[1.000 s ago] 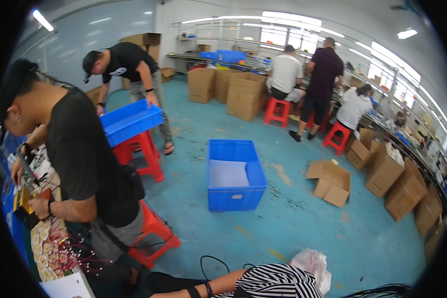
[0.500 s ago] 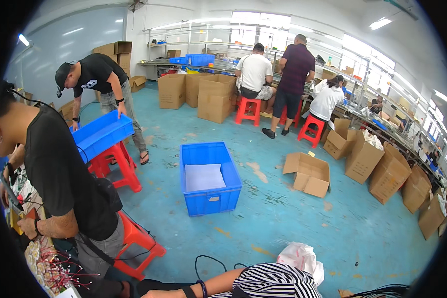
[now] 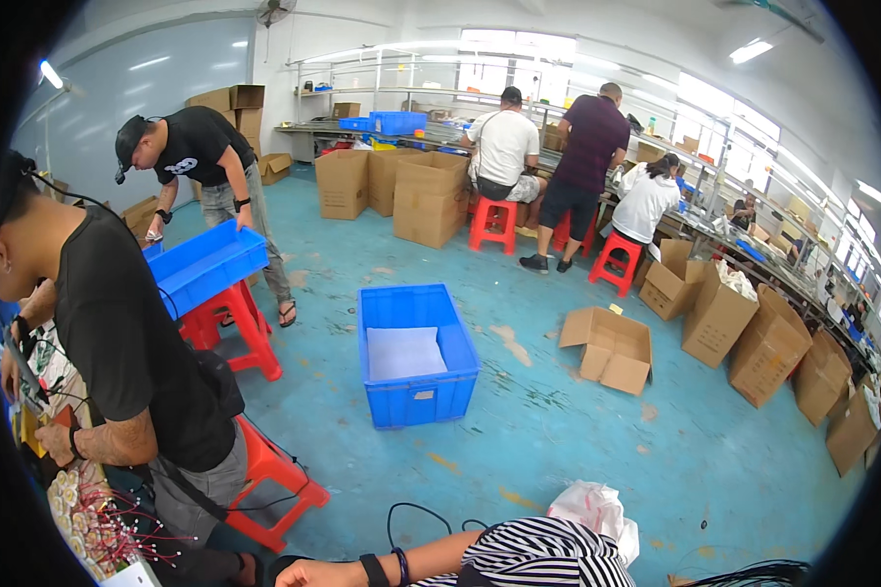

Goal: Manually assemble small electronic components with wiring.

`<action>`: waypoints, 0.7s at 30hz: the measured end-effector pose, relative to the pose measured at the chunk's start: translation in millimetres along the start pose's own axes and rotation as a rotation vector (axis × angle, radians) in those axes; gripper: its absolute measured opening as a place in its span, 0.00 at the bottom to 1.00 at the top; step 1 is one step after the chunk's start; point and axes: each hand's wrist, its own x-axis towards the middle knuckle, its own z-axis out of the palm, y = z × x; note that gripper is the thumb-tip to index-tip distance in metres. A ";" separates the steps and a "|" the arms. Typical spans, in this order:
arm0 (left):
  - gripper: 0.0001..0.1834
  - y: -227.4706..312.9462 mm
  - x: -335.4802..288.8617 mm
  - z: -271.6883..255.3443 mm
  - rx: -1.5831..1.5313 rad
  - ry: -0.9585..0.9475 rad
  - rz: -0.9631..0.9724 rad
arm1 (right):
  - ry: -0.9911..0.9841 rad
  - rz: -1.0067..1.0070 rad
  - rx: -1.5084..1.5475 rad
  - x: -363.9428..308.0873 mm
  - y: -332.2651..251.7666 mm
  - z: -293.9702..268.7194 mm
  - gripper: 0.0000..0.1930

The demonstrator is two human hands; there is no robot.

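Observation:
At the lower edge my right hand (image 3: 320, 574) reaches leftward from a black-and-white striped sleeve (image 3: 548, 553), a black band and a dark bracelet on its wrist. The frame cuts off its fingers, so whether it holds anything is hidden. Nearest on its left are a white box corner (image 3: 132, 575) and a pile of round pale pieces with thin red wires (image 3: 103, 528) on the bench. A white plastic bag (image 3: 597, 514) lies beyond my sleeve. My left hand is out of the picture.
A co-worker in black (image 3: 132, 333) stands close on the left by a red stool (image 3: 274, 479). Another bends over a blue tray (image 3: 210, 264) on a red stool. Mid-floor stand a blue crate (image 3: 421, 396) and an opened carton (image 3: 607, 347). Cartons line the right-hand bench.
The bending co-worker's one hand has left the tray and now holds something small and whitish above it. My right hand shows slightly higher at the lower edge. The view has shifted a little.

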 end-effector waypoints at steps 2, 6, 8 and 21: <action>0.08 10.2 2.2 -7.0 -0.101 0.122 0.080 | 0.006 0.067 0.137 -4.5 -7.0 -0.8 0.12; 0.09 -3.1 -7.3 4.8 -0.155 0.072 0.036 | -0.050 0.126 0.173 -5.2 5.4 -13.1 0.12; 0.10 -4.3 -8.4 5.3 -0.219 0.059 0.075 | -0.062 0.133 0.191 -1.1 15.5 -13.9 0.12; 0.14 -85.0 -48.2 62.9 -0.831 -0.247 0.059 | -0.163 -0.080 -0.243 -6.3 5.5 1.6 0.11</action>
